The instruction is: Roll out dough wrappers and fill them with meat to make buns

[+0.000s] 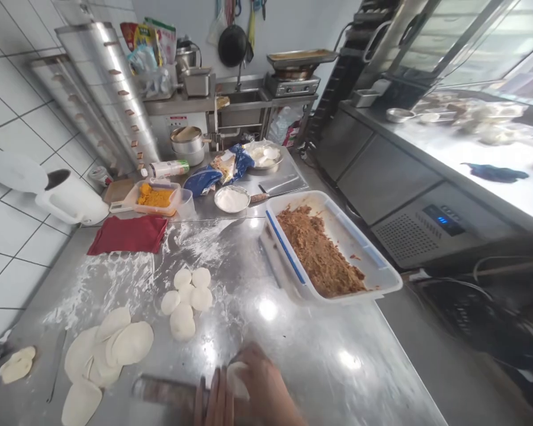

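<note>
At the bottom edge my left hand (214,401) lies with its fingers stretched flat on a dark rolling pin (166,390), which rests crosswise on the floured steel table (320,361). My right hand (266,387) is just to its right, fingers pinched on the edge of a small white dough piece (238,378). Several round dough balls (186,299) sit in a cluster ahead of my hands. Several rolled-out flat dough wrappers (111,352) overlap at the left. Both hands are a little blurred.
A white tub of brown minced filling (320,248) stands at the right. Behind are a red cloth (128,234), a box of orange filling (154,196), a flour bowl (231,199) and a knife (270,194). A white jug (73,198) and stacked steamers (111,89) stand left.
</note>
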### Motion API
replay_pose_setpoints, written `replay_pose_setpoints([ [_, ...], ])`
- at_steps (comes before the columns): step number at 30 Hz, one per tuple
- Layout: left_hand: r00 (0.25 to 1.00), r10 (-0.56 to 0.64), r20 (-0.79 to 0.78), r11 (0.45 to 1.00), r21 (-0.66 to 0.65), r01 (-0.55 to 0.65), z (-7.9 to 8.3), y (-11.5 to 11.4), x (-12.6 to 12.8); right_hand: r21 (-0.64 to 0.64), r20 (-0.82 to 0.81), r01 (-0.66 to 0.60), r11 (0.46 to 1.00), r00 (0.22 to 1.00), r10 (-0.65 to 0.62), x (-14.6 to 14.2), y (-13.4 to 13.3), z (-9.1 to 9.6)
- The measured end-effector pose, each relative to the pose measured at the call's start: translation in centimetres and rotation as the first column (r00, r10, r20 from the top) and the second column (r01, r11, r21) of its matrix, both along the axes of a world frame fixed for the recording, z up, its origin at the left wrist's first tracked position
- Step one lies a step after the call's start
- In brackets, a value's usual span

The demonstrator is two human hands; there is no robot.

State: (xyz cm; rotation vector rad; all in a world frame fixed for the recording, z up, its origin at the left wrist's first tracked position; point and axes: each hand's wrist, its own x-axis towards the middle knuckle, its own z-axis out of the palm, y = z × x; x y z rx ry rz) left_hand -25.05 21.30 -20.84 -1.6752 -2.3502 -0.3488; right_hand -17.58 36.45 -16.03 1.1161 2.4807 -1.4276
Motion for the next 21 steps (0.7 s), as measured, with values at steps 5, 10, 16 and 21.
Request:
replay_pose_setpoints([
  [5,1.000,0.001,-0.010,1.000,-0.007,-0.001,-0.2,0.1,1.0,-0.001,0.031,0.063,0.998,0.998,-0.063,1.3,-1.0,-0.2],
  [10,0.995,0.014,0.100,0.998,-0.064,-0.007,1.0,1.0,1.7,-0.010,-0.001,0.062,0.998,0.998,-0.062,1.0,-0.2,-0.4],
  [16,0.997,0.000,0.082,0.999,-0.045,0.004,1.8,1.2,1.9,-0.010,0.018,0.137,0.991,0.990,-0.136,2.0,-1.0,-0.2],
  [21,1.000,-0.001,0.007,0.998,-0.064,0.002,-0.3,0.2,2.4,-0.022,0.002,0.125,0.992,0.992,-0.125,2.0,-0.6,-0.5],
])
